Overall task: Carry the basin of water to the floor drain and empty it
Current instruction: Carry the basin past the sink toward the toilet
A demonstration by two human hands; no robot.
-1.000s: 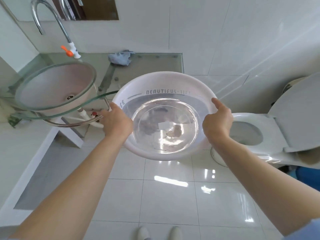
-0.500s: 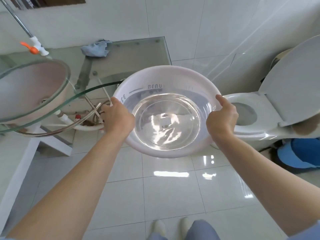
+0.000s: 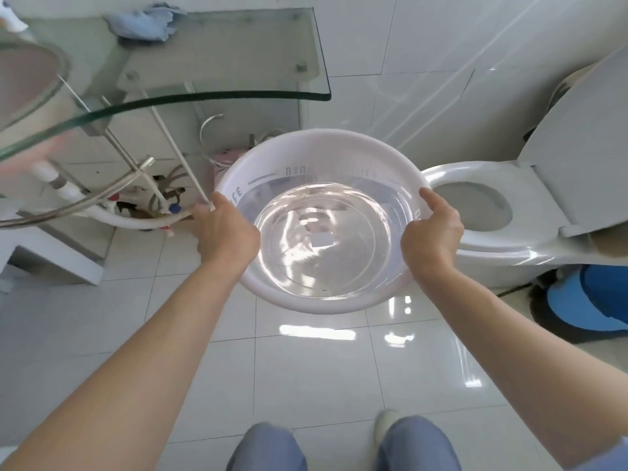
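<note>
A round white plastic basin [image 3: 319, 144] with grey lettering inside holds clear water and hangs level above the tiled floor, in front of me. My left hand [image 3: 227, 229] grips its left rim, thumb on top. My right hand [image 3: 431, 229] grips the right rim the same way. No floor drain shows in this view; the floor under the basin is hidden.
A glass counter [image 3: 238, 95] juts out at upper left, with pipes and hoses [image 3: 136, 212] beneath it and a blue cloth [image 3: 142, 23] on top. A white toilet [image 3: 475, 205] with raised lid stands right. A blue bin [image 3: 591, 300] sits beside it. My knees [image 3: 339, 447] show below.
The basin has sunk lower, from counter height to toilet-seat height, and I have bent down. The sink bowl and tap have slid out of view at the upper left.
</note>
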